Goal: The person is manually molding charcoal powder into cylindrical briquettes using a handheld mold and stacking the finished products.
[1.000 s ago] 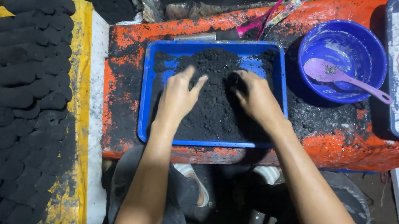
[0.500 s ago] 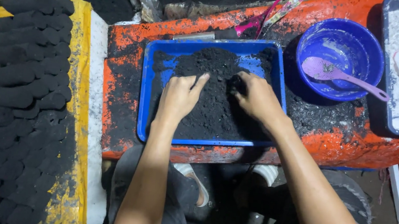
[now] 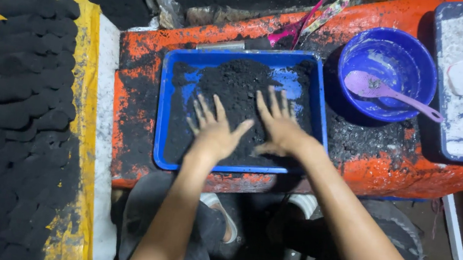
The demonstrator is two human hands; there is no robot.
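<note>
Pressing black powder (image 3: 235, 98) flat in the blue tray (image 3: 165, 111): I see left hand (image 3: 217, 131) and right hand (image 3: 279, 127) splayed, gripping nothing, powder under the fingertips. My guess at next: gather loose powder beyond them.

A purple spoon (image 3: 390, 92) is being held in a blue bowl (image 3: 387, 72) at far right; black briquettes (image 3: 14, 99) are being kept in rows at left.
</note>
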